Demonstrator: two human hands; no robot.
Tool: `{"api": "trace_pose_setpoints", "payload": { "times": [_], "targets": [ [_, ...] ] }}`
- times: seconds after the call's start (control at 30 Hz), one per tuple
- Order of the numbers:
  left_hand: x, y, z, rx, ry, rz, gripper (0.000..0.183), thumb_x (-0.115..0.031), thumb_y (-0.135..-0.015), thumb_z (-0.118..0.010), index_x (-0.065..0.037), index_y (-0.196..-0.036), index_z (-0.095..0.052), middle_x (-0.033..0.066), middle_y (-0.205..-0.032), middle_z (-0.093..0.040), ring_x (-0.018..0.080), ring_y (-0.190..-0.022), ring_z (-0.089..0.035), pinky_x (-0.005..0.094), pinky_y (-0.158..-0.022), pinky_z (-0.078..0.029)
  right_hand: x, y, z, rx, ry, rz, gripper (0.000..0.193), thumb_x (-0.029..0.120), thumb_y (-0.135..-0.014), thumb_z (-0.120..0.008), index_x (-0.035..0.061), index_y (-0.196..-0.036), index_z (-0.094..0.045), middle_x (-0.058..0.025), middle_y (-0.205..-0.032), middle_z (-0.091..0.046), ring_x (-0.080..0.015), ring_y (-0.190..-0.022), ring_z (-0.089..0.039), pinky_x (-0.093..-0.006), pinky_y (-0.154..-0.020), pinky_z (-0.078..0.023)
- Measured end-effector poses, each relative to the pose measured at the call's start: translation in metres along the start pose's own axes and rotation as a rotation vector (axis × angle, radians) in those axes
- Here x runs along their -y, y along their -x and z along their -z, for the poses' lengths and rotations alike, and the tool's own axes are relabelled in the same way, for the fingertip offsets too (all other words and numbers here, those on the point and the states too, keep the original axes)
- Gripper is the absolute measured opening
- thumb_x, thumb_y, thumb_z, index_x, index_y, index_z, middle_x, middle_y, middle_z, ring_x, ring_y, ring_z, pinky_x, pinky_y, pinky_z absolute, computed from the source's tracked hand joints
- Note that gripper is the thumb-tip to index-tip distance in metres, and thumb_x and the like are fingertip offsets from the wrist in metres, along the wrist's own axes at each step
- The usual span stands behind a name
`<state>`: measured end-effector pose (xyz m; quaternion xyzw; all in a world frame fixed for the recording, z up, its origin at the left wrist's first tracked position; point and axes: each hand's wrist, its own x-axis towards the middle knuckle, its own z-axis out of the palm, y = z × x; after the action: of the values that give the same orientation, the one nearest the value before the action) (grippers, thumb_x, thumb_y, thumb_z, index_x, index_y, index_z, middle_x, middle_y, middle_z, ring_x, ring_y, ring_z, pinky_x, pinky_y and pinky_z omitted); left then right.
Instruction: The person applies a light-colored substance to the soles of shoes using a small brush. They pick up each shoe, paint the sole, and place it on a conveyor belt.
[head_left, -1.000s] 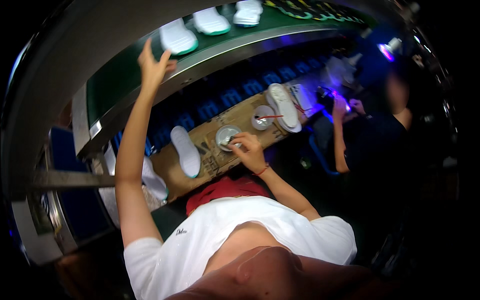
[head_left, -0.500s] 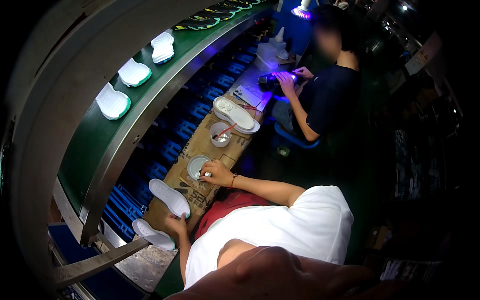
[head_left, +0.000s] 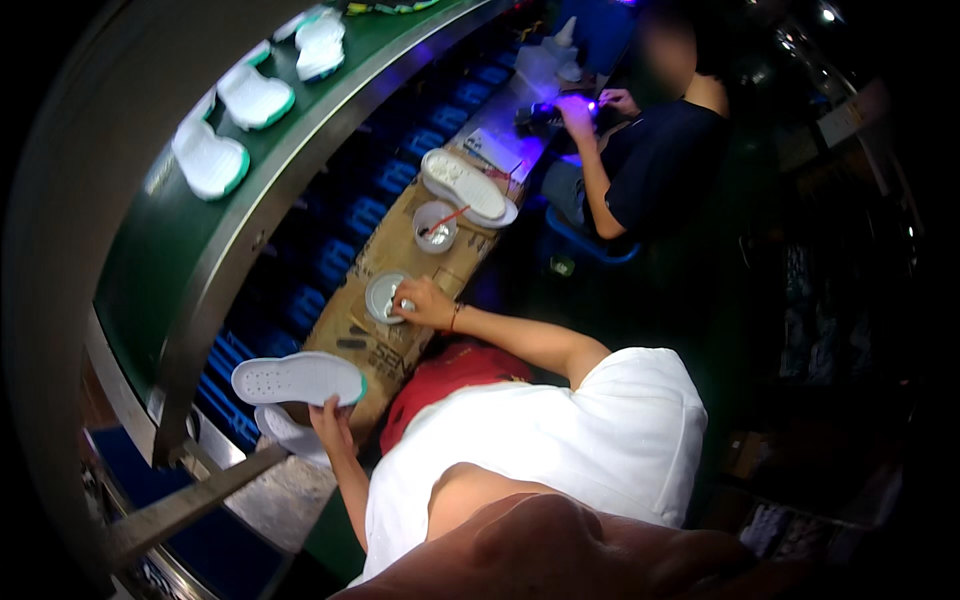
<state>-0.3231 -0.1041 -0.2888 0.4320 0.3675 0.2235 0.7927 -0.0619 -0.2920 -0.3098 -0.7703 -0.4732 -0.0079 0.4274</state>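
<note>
My left hand (head_left: pixel 330 424) grips a white shoe sole (head_left: pixel 295 380) with a teal edge by one end, raised over the near end of the bench. Beneath it lies a second white sole (head_left: pixel 285 428), partly covered. My right hand (head_left: pixel 425 303) is at the rim of a small round white dish (head_left: pixel 384 290), its fingers bent in a pinch. Something small and white shows at the fingertips, too small to name. Farther along stands a translucent cup (head_left: pixel 430 218) with a red stick in it. Beyond that, white soles (head_left: pixel 463 188) lie stacked.
Brown cardboard (head_left: pixel 345 300) covers the bench. To the left runs a green conveyor belt (head_left: pixel 150 270) with a metal edge, carrying several white soles (head_left: pixel 212 163). At the far end a co-worker (head_left: pixel 655 150) handles a dark shoe (head_left: pixel 540 117) under violet light, near a white bottle (head_left: pixel 565 35).
My left hand has lifted its sole and swung it leftward over the other sole. My right hand stays at the dish. The whole view has shifted slightly.
</note>
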Motion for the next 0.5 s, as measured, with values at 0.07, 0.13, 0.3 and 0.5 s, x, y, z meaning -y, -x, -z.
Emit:
{"api": "trace_pose_setpoints", "payload": {
  "times": [0.07,0.13,0.3,0.5],
  "targets": [
    [-0.002,0.0,0.005,0.001,-0.168,0.053,0.052,0.003,-0.079,-0.063,0.0,-0.127,-0.044,0.0117,-0.118,-0.054,0.0249,-0.101,-0.059,0.0386,-0.075,-0.057,-0.007,-0.003,-0.004,0.008,-0.028,-0.054,0.012,0.021,-0.076,-0.07,0.012,-0.073,-0.062,-0.0052,-0.083,-0.063,-0.0241,-0.082,-0.06,-0.0368,-0.068,-0.042],
    [-0.004,0.004,-0.001,-0.027,-0.1,-0.007,0.052,0.004,-0.077,-0.065,0.002,-0.125,-0.045,0.0115,-0.118,-0.054,0.0246,-0.102,-0.058,0.0398,-0.077,-0.057,-0.015,-0.006,-0.005,-0.035,0.02,0.017,0.013,0.02,-0.074,-0.072,0.0107,-0.073,-0.063,-0.0062,-0.081,-0.063,-0.0257,-0.079,-0.06,-0.0368,-0.066,-0.042],
    [-0.032,0.022,-0.035,-0.068,-0.089,0.022,0.043,0.001,-0.079,-0.067,0.007,-0.118,-0.051,0.0123,-0.112,-0.057,0.0228,-0.098,-0.06,0.0363,-0.081,-0.056,-0.015,-0.016,0.003,-0.009,0.124,-0.069,0.011,0.021,-0.076,-0.071,0.0107,-0.077,-0.067,-0.0052,-0.086,-0.063,-0.0249,-0.079,-0.059,-0.0377,-0.07,-0.04],
    [-0.016,0.014,-0.019,-0.158,-0.433,-0.111,0.038,-0.011,-0.078,-0.072,0.01,-0.106,-0.059,0.0118,-0.102,-0.064,0.0191,-0.09,-0.06,0.0301,-0.079,-0.049,-0.02,-0.021,-0.014,0.097,0.137,-0.055,0.012,0.022,-0.077,-0.071,0.0106,-0.079,-0.067,-0.0045,-0.089,-0.063,-0.0236,-0.082,-0.059,-0.0375,-0.075,-0.039]
  ]
}}
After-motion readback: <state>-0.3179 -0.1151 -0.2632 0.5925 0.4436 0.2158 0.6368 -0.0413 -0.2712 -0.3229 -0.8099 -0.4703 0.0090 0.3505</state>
